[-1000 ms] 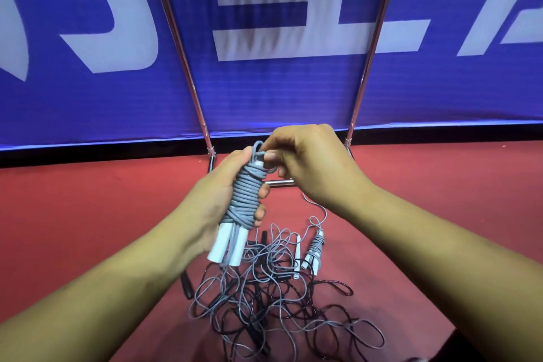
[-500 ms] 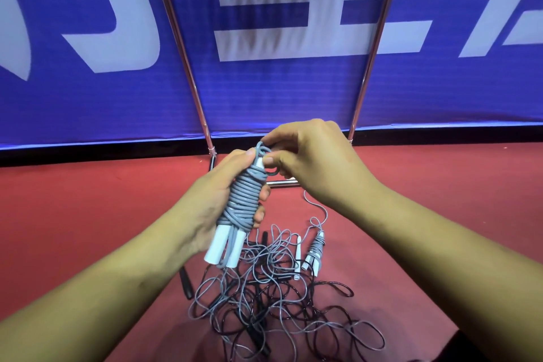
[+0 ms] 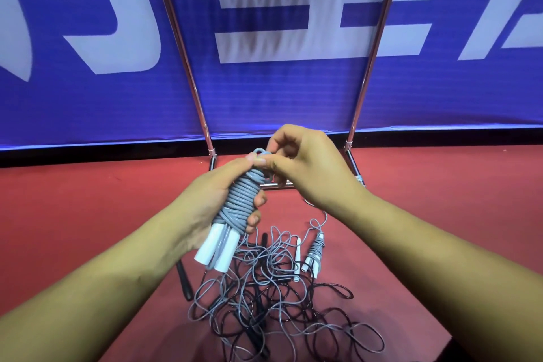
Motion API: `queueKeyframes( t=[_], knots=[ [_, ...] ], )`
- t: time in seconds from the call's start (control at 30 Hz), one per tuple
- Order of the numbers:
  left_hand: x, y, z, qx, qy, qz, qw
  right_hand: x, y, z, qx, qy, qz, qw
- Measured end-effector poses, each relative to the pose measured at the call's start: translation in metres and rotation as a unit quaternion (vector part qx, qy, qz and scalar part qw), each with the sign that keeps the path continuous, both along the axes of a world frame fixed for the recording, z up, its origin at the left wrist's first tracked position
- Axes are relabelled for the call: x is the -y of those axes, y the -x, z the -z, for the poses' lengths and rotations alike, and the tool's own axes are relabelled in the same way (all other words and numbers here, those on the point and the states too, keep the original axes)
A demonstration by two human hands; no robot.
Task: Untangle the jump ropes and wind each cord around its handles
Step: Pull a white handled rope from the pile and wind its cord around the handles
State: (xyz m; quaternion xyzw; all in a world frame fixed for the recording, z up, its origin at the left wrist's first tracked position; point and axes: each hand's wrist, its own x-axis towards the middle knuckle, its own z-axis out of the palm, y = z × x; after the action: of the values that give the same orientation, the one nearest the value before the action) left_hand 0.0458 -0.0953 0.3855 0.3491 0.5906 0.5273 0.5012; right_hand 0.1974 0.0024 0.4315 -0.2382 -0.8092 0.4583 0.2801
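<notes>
Grey cord bundle [image 3: 244, 200] wound on paired white plastic handles, held above the red floor [image 3: 88, 214] by the left hand [image 3: 211, 200], fingers curled round the coils. The right hand [image 3: 308, 164] has closed in, fingertips pinching the top loop [image 3: 258, 152]. The tuck looks nearly done, and the tangled grey-and-black ropes [image 3: 273, 297] remain below.

Hidden under cord [image 3: 243, 198] and left hand [image 3: 205, 200]: most of handles [image 3: 207, 245]. Cannot trace cord's tip inside right hand [image 3: 308, 167], nor strands in tangle [image 3: 279, 297].
</notes>
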Motion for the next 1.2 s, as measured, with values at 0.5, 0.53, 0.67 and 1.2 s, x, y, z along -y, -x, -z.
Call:
queueKeyframes(
  t=[0.5,0.53,0.67,1.2],
  knots=[
    [0.000,-0.012,-0.036,-0.029,-0.028,0.014,0.999,-0.013,0.006,-0.018,-0.067,0.046,0.038,0.996],
    [-0.001,-0.013,-0.040,-0.031,-0.029,0.011,0.999,-0.015,0.007,-0.022,-0.094,0.066,0.047,0.992],
    [-0.006,-0.013,-0.057,-0.010,-0.062,0.007,0.998,-0.020,0.009,-0.040,-0.168,0.118,0.028,0.978],
    [-0.105,0.093,-0.212,-0.178,-0.247,-0.176,0.936,-0.095,0.119,-0.247,-0.243,0.067,-0.062,0.966]
  ],
)
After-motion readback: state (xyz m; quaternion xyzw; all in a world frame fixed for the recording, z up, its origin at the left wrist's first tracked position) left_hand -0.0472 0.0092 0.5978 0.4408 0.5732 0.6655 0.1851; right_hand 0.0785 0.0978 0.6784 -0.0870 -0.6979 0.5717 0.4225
